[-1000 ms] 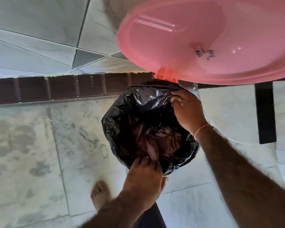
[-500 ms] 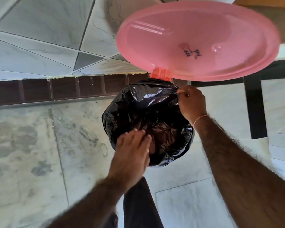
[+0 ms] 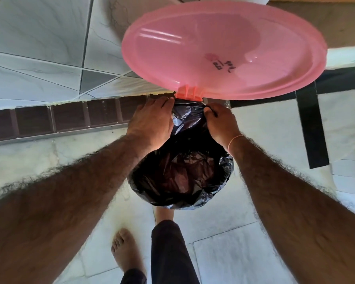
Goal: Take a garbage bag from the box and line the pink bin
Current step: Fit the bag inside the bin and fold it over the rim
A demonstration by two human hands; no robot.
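Pale marble floor tiles spread under the scene, with a dark brown brick-like strip running along the base of the far wall. On the floor stands the pink bin, its body hidden under the black garbage bag that already drapes over the rim on the near and right sides; the raised pink lid tilts open above it.

Both hands work at the far edge by the hinge. The left hand lies over the bag with its fingers bent down onto the plastic; whether it grips cannot be told. The right hand pinches a fold of the bag, fingers clamped together on it.

Risks, as I judge them: the thin film could tear if pulled hard against the hinge, or the far edge could slip into the bin if left loose there. The lid might also drop onto the hands.

Count: one bag, one lid, one hinge, two hands, two bare feet. No box is in view.
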